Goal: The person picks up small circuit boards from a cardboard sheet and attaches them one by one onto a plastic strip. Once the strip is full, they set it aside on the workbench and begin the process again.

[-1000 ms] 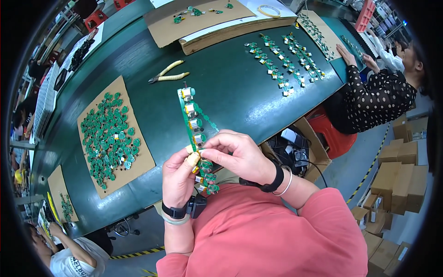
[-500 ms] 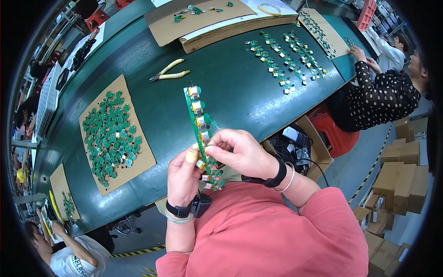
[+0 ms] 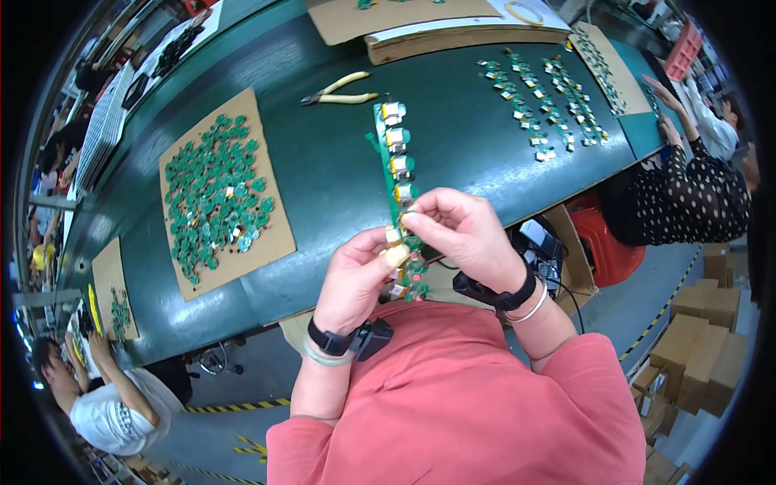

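I hold a long green circuit board strip (image 3: 394, 158) upright over the green table's near edge; several small yellow and white parts sit along it. My left hand (image 3: 356, 279) pinches its lower part from the left. My right hand (image 3: 461, 234) grips the strip's middle from the right, fingertips on a small part. The bottom end of the strip shows below my fingers, with small round green pieces attached.
A cardboard sheet (image 3: 267, 234) covered with several small green boards lies to the left. Yellow-handled pliers (image 3: 339, 89) lie beyond the strip. Rows of small boards (image 3: 537, 101) lie at the right, where another person (image 3: 695, 194) sits. Cardboard boxes (image 3: 695, 339) stand on the floor.
The strip and both hands stay together, the strip now held a little more upright; my fingers have shifted slightly along it.
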